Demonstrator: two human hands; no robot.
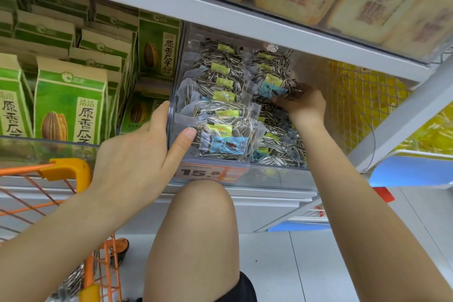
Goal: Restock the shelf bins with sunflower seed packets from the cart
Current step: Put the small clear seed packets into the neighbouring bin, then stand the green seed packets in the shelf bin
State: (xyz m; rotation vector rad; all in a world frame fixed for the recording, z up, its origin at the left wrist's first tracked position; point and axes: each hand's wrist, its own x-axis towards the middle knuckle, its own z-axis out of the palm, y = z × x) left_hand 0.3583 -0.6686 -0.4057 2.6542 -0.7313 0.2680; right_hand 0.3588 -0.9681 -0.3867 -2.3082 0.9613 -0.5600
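A clear plastic shelf bin [245, 175] sits on the middle shelf, filled with several small clear packets of striped sunflower seeds [220, 141] with yellow and blue labels. My left hand [144, 152] grips the bin's left wall, thumb on the front left corner and fingers over the side. My right hand [302, 104] reaches deep into the bin's right half and holds a seed packet [274, 86] among the stacked ones. The orange wire cart [63, 171] stands at the lower left; loose seed packets [69, 282] show through its mesh.
Green and tan seed boxes [68, 105] fill the shelf left of the bin. A bin of yellow mesh bags [362, 100] sits to the right. An upper shelf holds pale cake packs [367, 0]. An orange price tag [210, 173] hangs on the bin front. My knee [201, 216] is below it.
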